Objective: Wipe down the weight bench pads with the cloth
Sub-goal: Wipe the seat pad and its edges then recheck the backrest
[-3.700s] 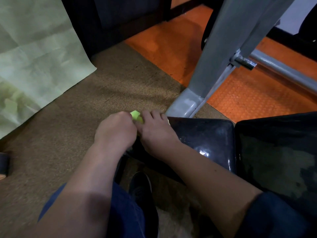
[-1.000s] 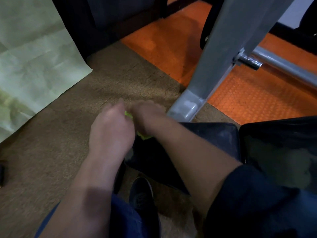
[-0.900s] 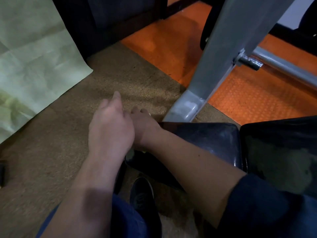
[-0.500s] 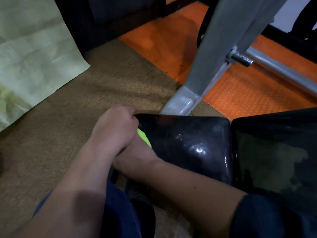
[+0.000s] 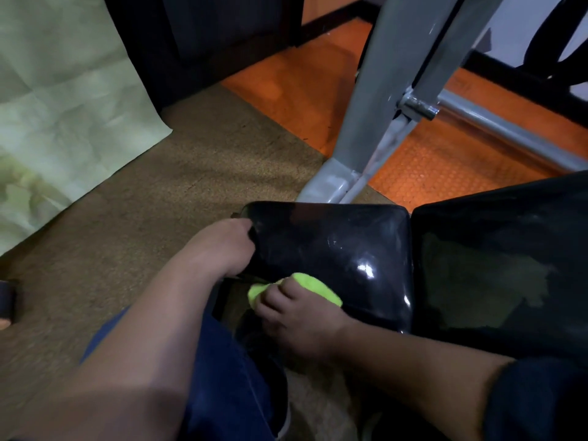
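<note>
A brown carpeted floor (image 5: 165,198) is seen across the left and middle, with an orange rubber mat (image 5: 445,167) beyond it and a pale green sheet (image 5: 60,100) spread at the far left. A grey metal frame (image 5: 381,100) is planted where carpet and mat meet. Just in front of its foot, the bench is made up of two glossy black pads set edge to edge: the larger back pad (image 5: 509,265) at the right, where dull patches are shown on the surface, and the smaller seat pad (image 5: 337,249) at the centre.

The seat pad's left end is gripped by the left hand (image 5: 222,246), its fingers curled round the edge. A bright green cloth (image 5: 307,283) is bunched under the curled fingers of the right hand (image 5: 299,316) and is pressed against the seat pad's near-left corner.

The step in hand is judged to be the wiping of the seat pad's near edge. It would be done best if the cloth were spread flatter, so that more of it meets the vinyl, and if firm, overlapping strokes were drawn along the edge and then across the top toward the seam. The pad should be steadied by the left hand throughout. The seam between the two pads and the dull patches on the back pad are thought likely to need extra passes.
</note>
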